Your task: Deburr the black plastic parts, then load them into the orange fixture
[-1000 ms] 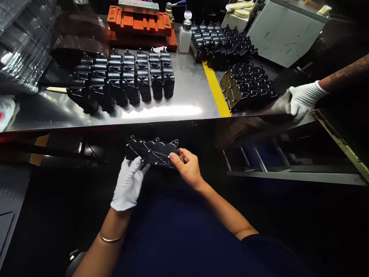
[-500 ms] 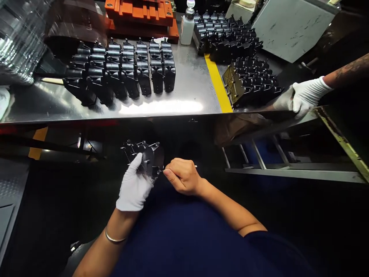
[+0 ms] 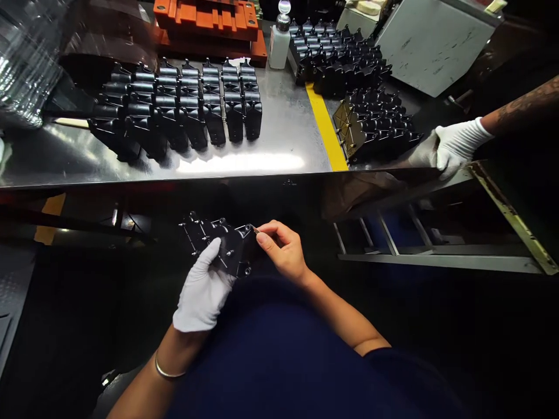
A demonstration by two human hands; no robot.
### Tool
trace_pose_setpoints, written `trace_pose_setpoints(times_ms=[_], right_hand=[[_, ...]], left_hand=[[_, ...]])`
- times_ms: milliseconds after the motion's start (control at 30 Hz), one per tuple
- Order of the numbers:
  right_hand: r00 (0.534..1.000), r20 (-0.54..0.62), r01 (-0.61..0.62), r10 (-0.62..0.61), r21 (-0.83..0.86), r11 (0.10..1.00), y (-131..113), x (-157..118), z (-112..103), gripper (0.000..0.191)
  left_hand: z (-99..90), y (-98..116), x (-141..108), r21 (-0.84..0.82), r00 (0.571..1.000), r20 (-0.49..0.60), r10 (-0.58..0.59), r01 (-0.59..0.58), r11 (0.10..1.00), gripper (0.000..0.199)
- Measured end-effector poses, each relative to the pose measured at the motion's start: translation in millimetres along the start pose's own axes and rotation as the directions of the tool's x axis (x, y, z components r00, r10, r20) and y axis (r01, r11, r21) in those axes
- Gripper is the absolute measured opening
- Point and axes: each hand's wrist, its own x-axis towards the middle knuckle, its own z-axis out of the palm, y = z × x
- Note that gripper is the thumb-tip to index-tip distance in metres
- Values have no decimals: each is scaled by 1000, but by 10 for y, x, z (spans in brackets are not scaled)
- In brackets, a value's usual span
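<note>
My left hand [image 3: 203,297], in a white cotton glove, grips a black moulded plastic part [image 3: 222,241] with several metal pins and lugs along its edge. My right hand [image 3: 282,250] is bare and pinches a thin pointed tool [image 3: 255,230]. The tool's tip touches a corner lug of the part, and my fingers hide most of its shaft. Both hands are below the steel table's front edge, over my dark blue top. At the right, a co-worker's gloved hand [image 3: 448,148] rests on the table edge.
A steel table [image 3: 288,134] with a yellow stripe [image 3: 325,125] holds rows of black parts [image 3: 183,105] and further batches [image 3: 340,58]. Behind stand an orange fixture [image 3: 209,26], a white bottle [image 3: 279,46] and a grey metal box [image 3: 432,46]. A metal rack [image 3: 437,262] sits lower right.
The black part has turned in my left hand and no longer lies between both hands. My right hand has moved from its edge, and the tool's tip now touches a corner lug.
</note>
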Motion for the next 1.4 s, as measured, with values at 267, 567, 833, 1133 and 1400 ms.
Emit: trace_pose_setpoints(times_ms=[267, 567, 833, 1133, 1400], right_hand=[[958, -19, 287, -288, -43, 957, 59, 29, 0, 8], [979, -188, 70, -81, -69, 995, 226, 61, -104, 20], [968, 27, 248, -248, -7, 969, -42, -26, -83, 15], [985, 4, 174, -175, -134, 976, 18, 45, -106, 17], [789, 542, 439, -289, -169, 882, -180, -37, -289, 43]], left_hand=[[12, -17, -9, 48, 999, -9, -40, 41, 998, 35], [-86, 31, -51, 86, 990, -57, -125, 130, 988, 41], [-74, 43, 28, 104, 998, -31, -48, 51, 993, 37], [-270, 111, 11, 347, 997, 78, -19, -10, 938, 35], [-262, 280, -92, 541, 912, 404, 71, -301, 786, 42]])
